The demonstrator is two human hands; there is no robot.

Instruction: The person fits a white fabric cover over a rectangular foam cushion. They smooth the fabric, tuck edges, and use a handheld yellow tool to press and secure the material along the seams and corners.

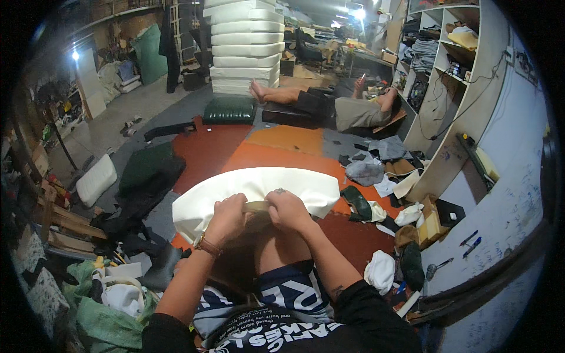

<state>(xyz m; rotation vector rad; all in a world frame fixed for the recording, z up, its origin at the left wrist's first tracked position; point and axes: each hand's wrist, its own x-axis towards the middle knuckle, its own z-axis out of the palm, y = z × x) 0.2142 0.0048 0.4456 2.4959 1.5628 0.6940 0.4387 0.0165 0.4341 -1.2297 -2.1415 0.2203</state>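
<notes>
A white, smooth, leather-like cushion cover (pixel 315 187) lies across my lap, broad and rounded on its far side, with folds running toward its near edge. My left hand (pixel 229 216), with a brown-strapped watch at the wrist, is closed on that near edge. Close beside it, my right hand (pixel 288 209), with a ring on a finger, grips the same edge. A short tan strip (pixel 255 206) is stretched between the two fists; I cannot tell whether it is part of the cover. The cushion's underside is hidden.
Beyond the red and orange floor mat (pixel 276 154), a person (pixel 359 112) lies near a tall stack of white cushions (pixel 244 50). Fabric scraps (pixel 365 169) and a shelf unit (pixel 432 82) are at right. A green sack (pixel 97 320) and dark cloth (pixel 126 229) lie at left.
</notes>
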